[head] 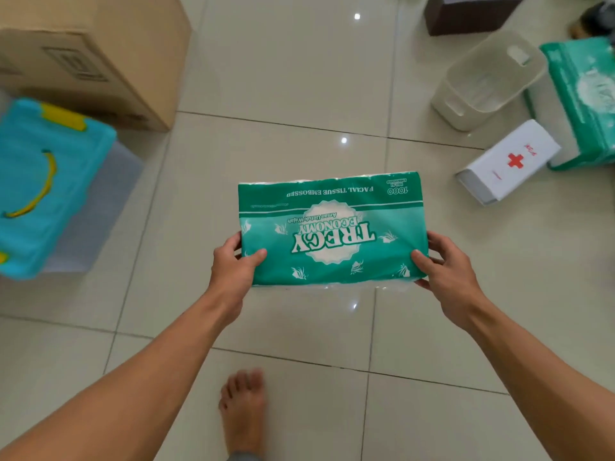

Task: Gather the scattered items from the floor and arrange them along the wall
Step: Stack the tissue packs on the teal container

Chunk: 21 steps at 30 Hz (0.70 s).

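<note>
Two bare hands hold a green pack of facial tissue above a pale tiled floor, its printed label facing up and reading upside down to the camera. At the pack's left edge the left hand grips with the thumb lying on top and the fingers curled underneath; the right hand grips the right edge the same way. Both forearms reach in from the bottom corners, and one bare foot stands on the tiles below the pack. At left, a blue-lidded storage bin with yellow latches sits just in front of a cardboard box. At right, a white first-aid box marked with a red cross lies on the floor, near an empty translucent basket. A second green tissue pack shows at the right edge, beside the basket, and a dark brown box stands at the top.
</note>
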Each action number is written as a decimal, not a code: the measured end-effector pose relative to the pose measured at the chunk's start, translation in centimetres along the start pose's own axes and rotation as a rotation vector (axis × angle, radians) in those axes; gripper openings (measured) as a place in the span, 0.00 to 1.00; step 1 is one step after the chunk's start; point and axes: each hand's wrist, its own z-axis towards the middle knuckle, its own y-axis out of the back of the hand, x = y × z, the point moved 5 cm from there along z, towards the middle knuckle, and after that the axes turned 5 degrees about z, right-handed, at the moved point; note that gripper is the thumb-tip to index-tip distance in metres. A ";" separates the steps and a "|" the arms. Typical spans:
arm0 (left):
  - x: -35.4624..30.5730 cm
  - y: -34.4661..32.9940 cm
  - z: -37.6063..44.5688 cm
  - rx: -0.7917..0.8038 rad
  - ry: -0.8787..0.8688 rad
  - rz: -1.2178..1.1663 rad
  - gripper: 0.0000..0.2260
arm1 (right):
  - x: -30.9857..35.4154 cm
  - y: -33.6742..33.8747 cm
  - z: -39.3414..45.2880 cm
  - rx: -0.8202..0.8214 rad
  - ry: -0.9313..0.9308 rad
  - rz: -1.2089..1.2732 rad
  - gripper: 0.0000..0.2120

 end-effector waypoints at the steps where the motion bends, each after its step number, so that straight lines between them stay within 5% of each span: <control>1: 0.0 1.8 0.0 -0.014 -0.006 -0.034 0.21 | 0.4 -1.5 -0.2 0.018 0.003 0.001 0.19; 5: -0.1 9.2 -0.9 -0.037 -0.037 -0.092 0.28 | 1.8 -8.0 -1.8 0.119 0.015 0.023 0.20; 21: -3.3 33.4 -2.0 -0.292 -0.051 -0.448 0.27 | 12.3 -32.5 -7.9 0.403 0.140 -0.105 0.20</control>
